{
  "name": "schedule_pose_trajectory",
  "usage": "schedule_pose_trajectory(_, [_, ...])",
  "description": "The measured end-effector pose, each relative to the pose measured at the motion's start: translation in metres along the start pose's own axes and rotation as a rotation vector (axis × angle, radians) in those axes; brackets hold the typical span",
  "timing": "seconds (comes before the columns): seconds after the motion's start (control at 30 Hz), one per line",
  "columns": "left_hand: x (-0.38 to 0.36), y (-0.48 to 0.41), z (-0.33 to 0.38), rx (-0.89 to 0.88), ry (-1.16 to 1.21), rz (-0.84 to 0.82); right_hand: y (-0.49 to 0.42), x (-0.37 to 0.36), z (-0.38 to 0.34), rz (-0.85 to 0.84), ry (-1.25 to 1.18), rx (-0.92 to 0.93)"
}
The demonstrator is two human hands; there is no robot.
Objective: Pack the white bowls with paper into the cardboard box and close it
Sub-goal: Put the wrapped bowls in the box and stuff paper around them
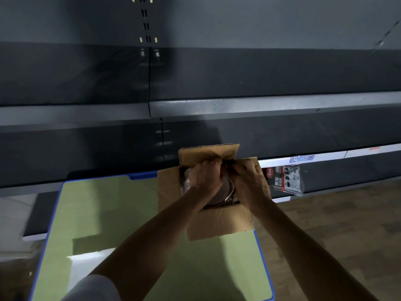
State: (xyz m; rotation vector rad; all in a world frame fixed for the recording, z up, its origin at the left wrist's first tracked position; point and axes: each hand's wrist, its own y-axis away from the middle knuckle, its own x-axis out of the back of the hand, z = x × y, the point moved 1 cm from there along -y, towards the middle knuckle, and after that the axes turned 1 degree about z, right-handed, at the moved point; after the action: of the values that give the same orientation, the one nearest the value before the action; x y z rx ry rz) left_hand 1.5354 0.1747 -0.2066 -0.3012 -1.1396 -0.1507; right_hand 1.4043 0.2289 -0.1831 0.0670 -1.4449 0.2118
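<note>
- Head view, centre of the frame: the cardboard box [219,222] stands on the right part of a green table [130,213] with a blue edge; all four flaps are open, the far flap [209,152] upright, the near flap [221,224] splayed towards the person.
- Inside the opening a round bowl [226,191] shows between the wrists; it lies in shade, so neither its colour nor any paper around it can be made out.
- The left hand [206,177] and the right hand [249,183] both reach across the opening and meet at its far edge, at the foot of the far flap; the fingers of both are curled; whether they pinch the flap, paper or nothing, I cannot tell.
- The relation that matters: the hands are already over the box, the far flap just beyond the knuckles; the left flap [168,185] lies nearer the left hand, the right flap [253,162] nearer the right; closing looks not yet begun.
- Lower left: a white sheet [86,261] lies on the table, well apart from the box; possibly spare paper.
- Behind: dark shelving [260,105]; a packet [284,181] hangs right of the box.
</note>
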Motion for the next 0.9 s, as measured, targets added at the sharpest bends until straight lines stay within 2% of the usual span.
schedule_pose_trajectory(0.23, [0.004,0.0,-0.002,0.006,0.023,0.038,0.012,0.004,0.01,0.085,-0.036,0.109])
schedule_pose_trajectory(0.53, [0.009,-0.001,0.001,-0.016,0.025,0.024,0.012,0.007,0.011,-0.104,0.036,0.126])
schedule_pose_trajectory(0.7, [0.01,0.002,-0.003,-0.055,0.034,0.023,0.012,0.01,0.012,-0.145,0.05,0.15])
schedule_pose_trajectory(0.9, [0.006,-0.004,-0.005,-0.003,0.044,-0.029,0.004,0.013,0.007,-0.198,0.104,0.124])
